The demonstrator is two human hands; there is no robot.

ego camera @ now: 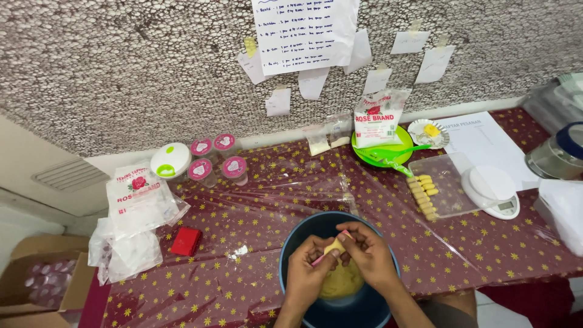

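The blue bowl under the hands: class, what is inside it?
The blue bowl holds pale yellow dough. Above it, the left hand and right hand pinch a small dough piece. The hands cover part of the bowl's inside.

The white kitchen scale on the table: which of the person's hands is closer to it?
Right. The right hand is over the blue bowl, on the side toward the scale, which lies up and to its right. The left hand is farther off, beyond the right.

A small pale yellow dough piece (333,246) is pinched between both hands above the blue bowl (291,243), which holds more yellow dough (342,282).
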